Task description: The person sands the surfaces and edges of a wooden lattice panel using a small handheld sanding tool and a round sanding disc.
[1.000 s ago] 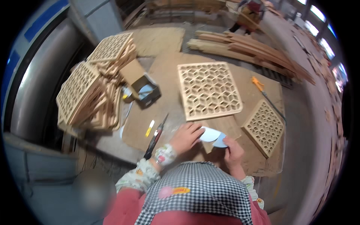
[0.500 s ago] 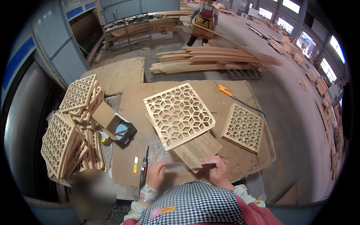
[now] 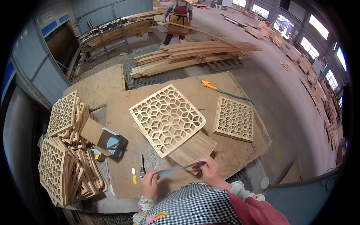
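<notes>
My left hand (image 3: 149,184) and my right hand (image 3: 210,171) pinch opposite ends of a thin grey sheet (image 3: 167,173), which is twisted between them above the table's near edge. Its exact kind cannot be made out. Just beyond it, a large pale wooden lattice panel (image 3: 167,120) lies at an angle on a wooden board (image 3: 197,148), whose near end reaches close to my right hand. Beside my left hand lies a dark pen-shaped tool (image 3: 143,170) with a long tip, its rear part hidden by the hand. A small yellow and white item (image 3: 134,176) is left of it.
Smaller lattice panels (image 3: 234,119) lie at the right of the brown-covered table (image 3: 123,165), near an orange air blow gun (image 3: 209,84) with a hose. Stacked lattice panels (image 3: 54,170) and an opened cardboard box (image 3: 92,131) stand left. Beyond are piled timber (image 3: 187,52) and a person (image 3: 178,20).
My view has shifted, so the scene sits further left. The grey sheet, seen nearly edge-on before, now shows a twisted face. My left hand is lower relative to my right.
</notes>
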Motion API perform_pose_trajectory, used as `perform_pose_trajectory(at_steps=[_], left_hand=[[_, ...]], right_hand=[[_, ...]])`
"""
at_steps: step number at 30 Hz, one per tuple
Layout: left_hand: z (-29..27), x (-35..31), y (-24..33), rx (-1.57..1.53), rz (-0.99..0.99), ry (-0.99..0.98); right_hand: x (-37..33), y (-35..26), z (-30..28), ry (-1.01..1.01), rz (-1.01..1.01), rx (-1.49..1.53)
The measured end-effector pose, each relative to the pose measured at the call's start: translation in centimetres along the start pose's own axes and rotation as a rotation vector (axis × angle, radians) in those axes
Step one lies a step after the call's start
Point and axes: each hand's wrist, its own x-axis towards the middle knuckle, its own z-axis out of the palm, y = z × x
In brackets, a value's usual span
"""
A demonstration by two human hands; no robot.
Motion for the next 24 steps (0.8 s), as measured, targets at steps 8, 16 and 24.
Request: perform_pose_trajectory(at_steps=[8, 16, 24], left_hand=[[-2.4, -1.6, -5.2, 0.026, -0.241, 0.182], [-16.0, 1.9, -11.3, -0.193, -0.442, 0.780], [-23.5, 9.5, -18.6, 0.688, -0.686, 0.757]], right_hand=[[2.0, -2.3, -1.7, 0.373, 0.037, -0.042], [6.8, -4.2, -13.0, 0.656, 0.015, -0.482], [5.3, -2.0, -3.9, 0.015, -0.357, -0.880]])
